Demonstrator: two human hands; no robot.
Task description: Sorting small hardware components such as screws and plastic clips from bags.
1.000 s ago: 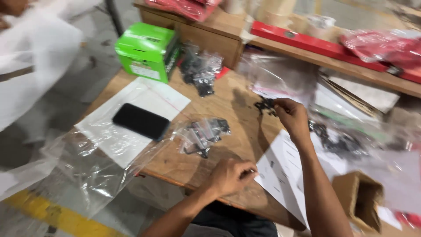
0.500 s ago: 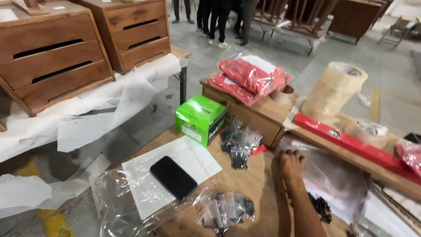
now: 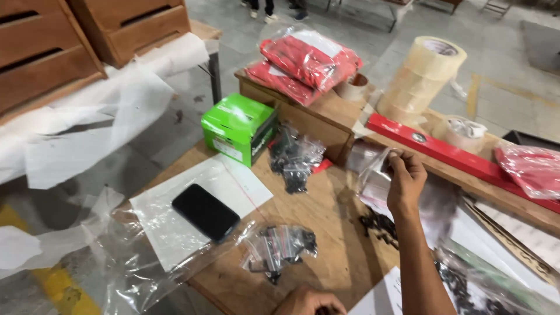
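1. The brown wooden worktop has slid lower in the head view than it was half a second ago, so the camera has tipped down a little while the scene stays the same.
2. The right hand, which lay knuckles-up and flat on the worktop half a second ago, is now lifted off it and pinches the top edge of a small clear plastic bag between thumb and fingers (the bag hangs below and to the left of the hand, off the wood).
3. Just beyond that hand lies the long red spirit level, with the stack of tan packing-tape rolls further off.
4. The green cardboard box and the black flat phone on its white sheet sit well to the left of the hand, unmoved.
5. A loose heap of small black screws lies under the forearm, near the wrist; a second ago the fingers were picking at such a heap.
6. The left hand shows only its knuckles at the bottom edge; I cannot tell its grip.
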